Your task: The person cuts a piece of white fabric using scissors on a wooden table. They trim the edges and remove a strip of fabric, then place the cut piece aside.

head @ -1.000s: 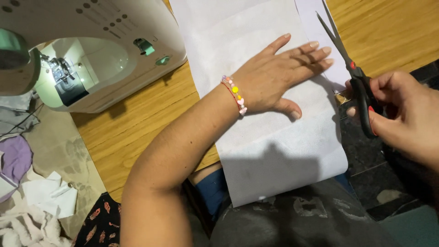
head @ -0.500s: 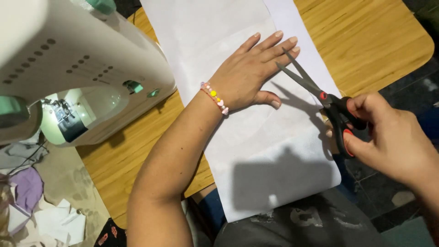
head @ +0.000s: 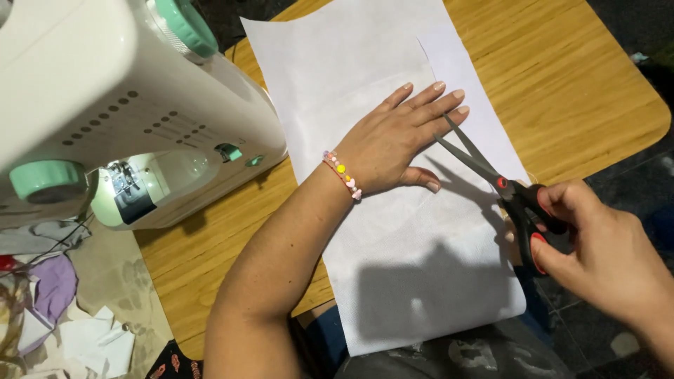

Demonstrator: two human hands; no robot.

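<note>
The left hand lay flat and open on a sheet of white fabric, fingers spread, holding nothing but pressing the sheet to the wooden bench. A beaded bracelet circled its wrist. The right hand was closed around the black handles of a pair of scissors, whose blades stood parted over the fabric's right side, their tips just beside the left fingertips. The fabric hung over the bench's near edge. A white sewing machine with mint-green dials stood at the left, and fabric scraps lay below it.
</note>
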